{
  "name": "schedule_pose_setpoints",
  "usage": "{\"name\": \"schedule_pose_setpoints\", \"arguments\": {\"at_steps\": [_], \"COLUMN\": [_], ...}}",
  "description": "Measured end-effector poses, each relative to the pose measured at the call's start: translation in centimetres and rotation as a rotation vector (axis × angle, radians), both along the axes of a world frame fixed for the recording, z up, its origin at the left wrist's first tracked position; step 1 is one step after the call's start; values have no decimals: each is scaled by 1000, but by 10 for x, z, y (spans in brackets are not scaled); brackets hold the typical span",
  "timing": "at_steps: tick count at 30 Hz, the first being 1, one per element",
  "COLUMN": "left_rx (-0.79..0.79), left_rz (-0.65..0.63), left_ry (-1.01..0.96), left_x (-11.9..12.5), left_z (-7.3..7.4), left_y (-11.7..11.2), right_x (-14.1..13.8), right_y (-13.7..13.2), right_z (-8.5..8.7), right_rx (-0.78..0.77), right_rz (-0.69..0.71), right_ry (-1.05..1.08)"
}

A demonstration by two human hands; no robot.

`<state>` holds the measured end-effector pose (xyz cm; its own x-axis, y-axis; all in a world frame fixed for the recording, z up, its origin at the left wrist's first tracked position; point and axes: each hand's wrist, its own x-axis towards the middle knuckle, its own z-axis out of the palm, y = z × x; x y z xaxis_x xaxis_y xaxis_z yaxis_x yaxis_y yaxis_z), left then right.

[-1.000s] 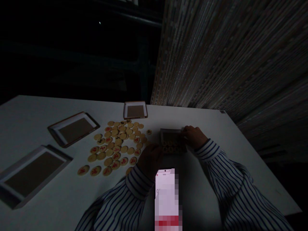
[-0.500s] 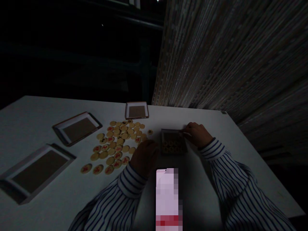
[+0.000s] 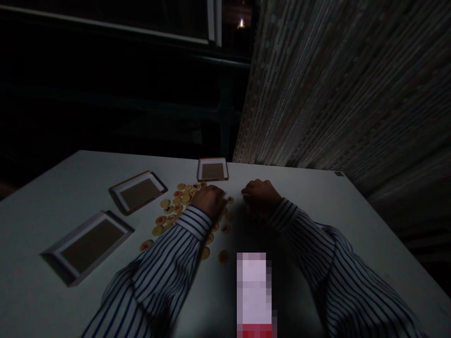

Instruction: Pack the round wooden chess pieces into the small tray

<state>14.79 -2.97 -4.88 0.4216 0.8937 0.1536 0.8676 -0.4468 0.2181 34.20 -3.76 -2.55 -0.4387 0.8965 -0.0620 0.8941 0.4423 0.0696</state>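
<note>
Many round Xiangqi pieces (image 3: pixel 170 218), pale wood with red or dark characters, lie in a loose spread on the white table. Over the right side of this spread is my left hand (image 3: pixel 210 203), its fingers bent downward and smeared by motion. My right hand (image 3: pixel 262 198) is closed, with its fingertips pointing left and hidden in shadow. Beneath it, dark shadow and the hand cover the place of the small box, so little of the box shows. One piece (image 3: pixel 230 200) lies between the two hands. Another piece (image 3: pixel 223 256) lies nearer to me.
Shallow open box parts stand on the table (image 3: pixel 299 178): a large one (image 3: pixel 92 244) at left, one (image 3: pixel 138 191) behind it, and a smaller one (image 3: pixel 213 170) at the back. A lit phone screen (image 3: pixel 254 291), pixelated, is close in front. A string curtain (image 3: pixel 299 94) hangs behind.
My left hand has moved up and away onto the pieces, uncovering a few near me. My right hand has left the small box's right edge and shifted left over it. The view has tilted up.
</note>
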Motion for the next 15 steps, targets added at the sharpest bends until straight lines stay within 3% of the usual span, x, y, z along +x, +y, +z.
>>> {"name": "schedule_pose_setpoints", "arguments": {"at_steps": [8, 15], "left_rx": [17, -17], "left_rz": [-42, -9], "left_ry": [96, 125], "left_x": [8, 19], "left_z": [-17, -16], "left_y": [18, 20], "right_x": [-27, -27], "right_y": [15, 20], "right_z": [-22, -32], "right_rx": [-25, -76], "right_rz": [11, 48], "right_ry": [-28, -52]}}
